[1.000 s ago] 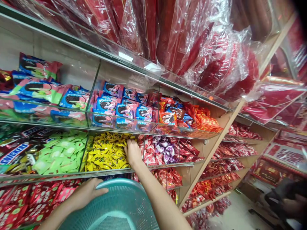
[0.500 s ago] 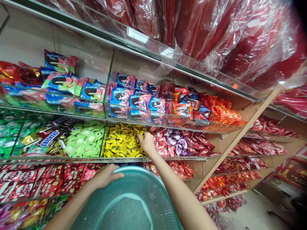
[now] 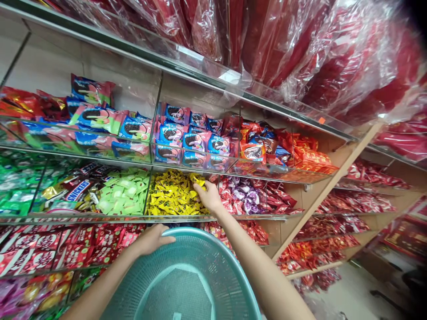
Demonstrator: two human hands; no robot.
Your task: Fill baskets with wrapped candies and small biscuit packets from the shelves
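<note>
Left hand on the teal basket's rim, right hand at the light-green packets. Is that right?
Not quite: the head view shows the right hand at the yellow packets. The left hand is on the rim of the teal basket.

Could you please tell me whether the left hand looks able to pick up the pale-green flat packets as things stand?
Probably not: the left hand is holding the round teal plastic basket by its rim. The pale-green flat packets look uncovered, though, so freeing that hand might leave the way open.
</note>
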